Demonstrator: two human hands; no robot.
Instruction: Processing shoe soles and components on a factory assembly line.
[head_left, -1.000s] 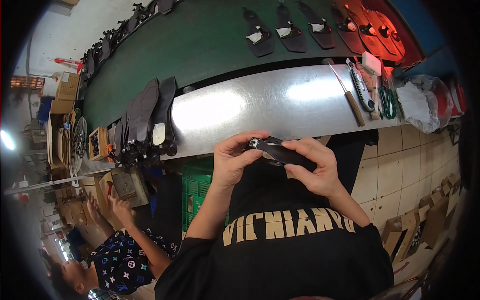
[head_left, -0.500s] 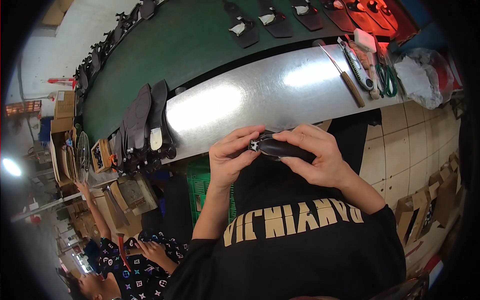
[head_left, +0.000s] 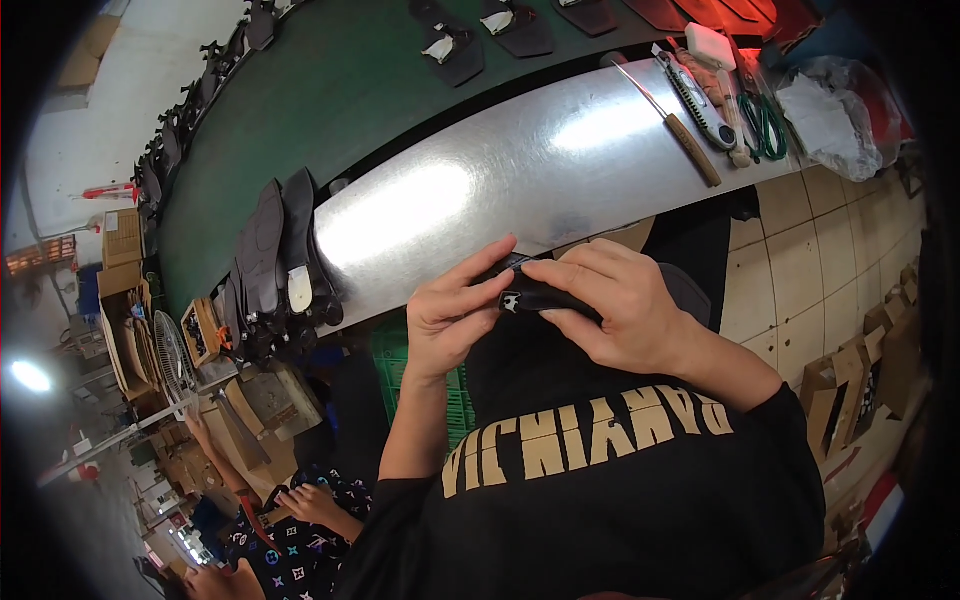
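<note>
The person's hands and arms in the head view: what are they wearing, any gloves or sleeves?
No gloves: the left hand and right hand are bare, with no rings or watch to be seen. Both forearms are uncovered up to the black sleeves of a black top with large tan block lettering.

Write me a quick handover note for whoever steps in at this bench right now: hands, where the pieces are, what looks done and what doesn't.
Left hand and right hand: both pinch one small black leather piece with a white tag, held above the lap, just off the metal bench edge.
Stack of black shoe pieces: left end of the bench.
Knife, cutter, green scissors: right end, untouched.
More black pieces lie on the green belt.
Done: cannot tell. Left: the piece in hand is not yet set down.
</note>
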